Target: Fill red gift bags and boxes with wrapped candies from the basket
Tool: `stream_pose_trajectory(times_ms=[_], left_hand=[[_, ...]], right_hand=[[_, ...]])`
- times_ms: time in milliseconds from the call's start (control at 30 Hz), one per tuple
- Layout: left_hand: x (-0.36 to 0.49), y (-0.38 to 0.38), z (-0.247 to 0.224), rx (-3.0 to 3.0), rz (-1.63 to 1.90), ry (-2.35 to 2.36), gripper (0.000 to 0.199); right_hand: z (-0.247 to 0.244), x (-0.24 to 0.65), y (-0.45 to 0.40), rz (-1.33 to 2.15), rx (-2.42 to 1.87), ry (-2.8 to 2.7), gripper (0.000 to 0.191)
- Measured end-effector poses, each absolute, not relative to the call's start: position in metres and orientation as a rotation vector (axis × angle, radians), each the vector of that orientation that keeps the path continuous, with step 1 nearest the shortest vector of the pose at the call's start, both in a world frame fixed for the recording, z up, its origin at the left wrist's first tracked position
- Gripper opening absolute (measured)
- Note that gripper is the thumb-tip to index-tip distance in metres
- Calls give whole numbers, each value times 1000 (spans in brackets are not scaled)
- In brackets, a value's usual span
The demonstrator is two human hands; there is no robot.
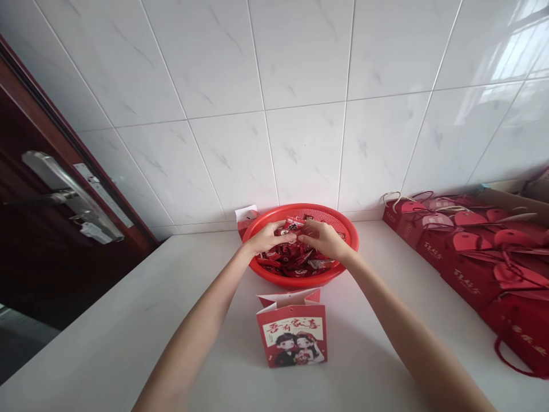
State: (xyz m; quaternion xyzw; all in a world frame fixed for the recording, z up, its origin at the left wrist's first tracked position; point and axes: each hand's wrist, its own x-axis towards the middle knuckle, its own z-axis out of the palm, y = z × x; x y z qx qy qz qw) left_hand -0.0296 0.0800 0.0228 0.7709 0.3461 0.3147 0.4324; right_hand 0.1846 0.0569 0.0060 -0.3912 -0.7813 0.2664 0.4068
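Observation:
Both my hands are over a red plastic basket (pixel 351 240) heaped with small red wrapped candies (pixel 300 272). My left hand (pixel 269 238) is closed, thumb and fingers around a red candy wrapper (pixel 285 232). Opposite it, my right hand (pixel 325 238) has its fingers bent inward over the candies; what lies between its fingertips is hard to make out. In front of the basket stands a small red paper gift bag (pixel 295 337), upright with its top open, printed with a cartoon couple. Neither hand touches the bag.
Rows of red gift boxes (pixel 463 252) with cord handles fill the right side of the white table (pixel 206 377). Beside them is a cardboard box (pixel 510 191). A red and white carton (pixel 246 214) sits behind the basket, against the tiled wall. A door with a metal handle (pixel 77 197) is at left.

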Motion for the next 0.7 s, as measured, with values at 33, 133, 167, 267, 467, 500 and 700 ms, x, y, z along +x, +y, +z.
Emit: stream_pose_trajectory(times_ms=[33, 133, 167, 267, 467, 500, 700], left_hand=[[-30, 80, 23, 1916, 768, 860, 47], [-30, 81, 21, 1884, 721, 864, 50], [-31, 81, 21, 1879, 713, 873, 49], [-31, 82, 19, 1880, 729, 904, 48], [-31, 81, 20, 1904, 718, 942, 47], [-31, 80, 21, 1900, 721, 936, 47], [-32, 81, 20, 1840, 716, 932, 44]], right_hand=[[4, 185, 59, 701, -971, -1952, 6], [0, 185, 63, 763, -948, -1904, 9], [-1, 185, 64, 772, -955, -1885, 10], [-1, 185, 64, 772, -1006, -1821, 14], [6, 186, 57, 771, -1095, -1971, 15], [7, 186, 56, 773, -1117, -2020, 17], [9, 184, 56, 804, -1171, -2085, 33]])
